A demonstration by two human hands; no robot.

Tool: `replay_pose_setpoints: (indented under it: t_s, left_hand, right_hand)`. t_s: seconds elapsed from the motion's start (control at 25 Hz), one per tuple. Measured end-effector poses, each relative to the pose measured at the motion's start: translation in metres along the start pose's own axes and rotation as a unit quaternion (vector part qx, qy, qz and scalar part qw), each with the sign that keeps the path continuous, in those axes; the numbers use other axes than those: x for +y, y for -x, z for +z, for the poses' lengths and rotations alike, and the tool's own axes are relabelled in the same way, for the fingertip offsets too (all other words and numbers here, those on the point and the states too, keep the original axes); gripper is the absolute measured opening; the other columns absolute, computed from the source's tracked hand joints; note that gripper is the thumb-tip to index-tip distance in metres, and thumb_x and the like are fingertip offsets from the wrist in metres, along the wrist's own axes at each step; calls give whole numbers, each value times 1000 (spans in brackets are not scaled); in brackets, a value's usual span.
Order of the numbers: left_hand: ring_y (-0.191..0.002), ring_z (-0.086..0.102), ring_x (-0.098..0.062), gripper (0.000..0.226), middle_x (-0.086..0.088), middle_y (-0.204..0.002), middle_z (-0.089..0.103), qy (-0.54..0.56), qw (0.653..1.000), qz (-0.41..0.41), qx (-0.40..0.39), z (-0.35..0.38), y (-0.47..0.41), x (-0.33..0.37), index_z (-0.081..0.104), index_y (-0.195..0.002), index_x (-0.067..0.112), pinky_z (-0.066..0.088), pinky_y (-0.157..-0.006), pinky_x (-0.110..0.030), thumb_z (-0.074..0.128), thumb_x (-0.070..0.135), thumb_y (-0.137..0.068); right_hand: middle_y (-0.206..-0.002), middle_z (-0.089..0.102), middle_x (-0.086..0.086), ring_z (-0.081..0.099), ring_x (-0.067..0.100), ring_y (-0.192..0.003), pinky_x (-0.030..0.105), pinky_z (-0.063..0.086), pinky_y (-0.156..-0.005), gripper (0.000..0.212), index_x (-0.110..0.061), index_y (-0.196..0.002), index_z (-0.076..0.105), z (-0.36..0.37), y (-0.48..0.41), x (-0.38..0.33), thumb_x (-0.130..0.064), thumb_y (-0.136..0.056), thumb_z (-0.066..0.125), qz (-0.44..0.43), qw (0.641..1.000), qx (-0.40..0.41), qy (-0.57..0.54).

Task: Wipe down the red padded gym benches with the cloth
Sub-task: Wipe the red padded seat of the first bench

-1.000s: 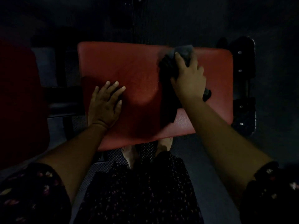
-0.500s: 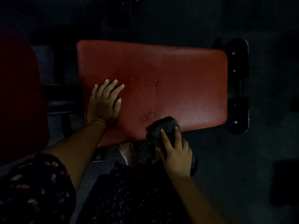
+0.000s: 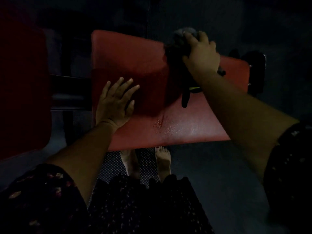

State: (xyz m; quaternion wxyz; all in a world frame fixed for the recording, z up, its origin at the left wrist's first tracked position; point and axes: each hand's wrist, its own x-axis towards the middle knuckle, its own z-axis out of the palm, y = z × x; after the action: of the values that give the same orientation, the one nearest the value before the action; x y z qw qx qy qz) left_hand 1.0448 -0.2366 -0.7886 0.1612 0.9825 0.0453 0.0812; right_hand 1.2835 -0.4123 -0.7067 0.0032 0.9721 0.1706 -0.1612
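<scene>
Head view, dim light: no brand, label or writing can be read anywhere. The red padded bench (image 3: 194, 122) lies crosswise below the camera, its vinyl top glossy, with a small wet patch (image 3: 158, 124) glinting near the near edge. The dark cloth (image 3: 177, 53) sits bunched at the far edge of the bench pad, toward its right end, one tail hanging down across the pad. The right hand (image 3: 201, 54) reaches forward with the arm extended, fingers curled over the cloth and gripping it. The left hand (image 3: 114, 103) lies flat near the pad's near-left corner, fingers straight and spread, palm pressing on the vinyl. A second red pad (image 3: 22, 92) stands at the left. Bare feet (image 3: 163, 159) show below the near edge on a mesh mat (image 3: 111, 166).
</scene>
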Motion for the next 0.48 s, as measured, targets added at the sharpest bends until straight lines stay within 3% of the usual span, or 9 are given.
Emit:
replay_pose_setpoints:
  t_s: [0.16,0.36,0.48]
  left_hand:
    - [-141,35,-26,47,-3,-149,46,0,1000,-3,5,-1,-1,2,47,-142,23,16,-118,-47,43,27,-95]
    - [-141,34,-25,48,-3,-150,45,5,1000,1,12,0,0,1,50,-142,22,15,-119,-46,44,25,-95]
    - [-141,34,-25,48,-3,-150,46,1,1000,2,16,3,-1,0,48,-142,24,13,-119,-44,44,26,-95]
  right_hand:
    - [-152,32,10,43,38,-122,46,44,-89,63,-33,-151,29,8,4,-19,-26,-93,53,-2,1000,21,-5]
    - [-160,19,14,42,42,-122,49,47,-89,73,-33,-153,23,27,69,-22,-29,-90,59,-80,997,-13,4]
    - [-154,32,18,54,42,-104,45,50,-76,76,-31,-150,34,53,144,-13,-30,-84,69,-145,989,5,16]
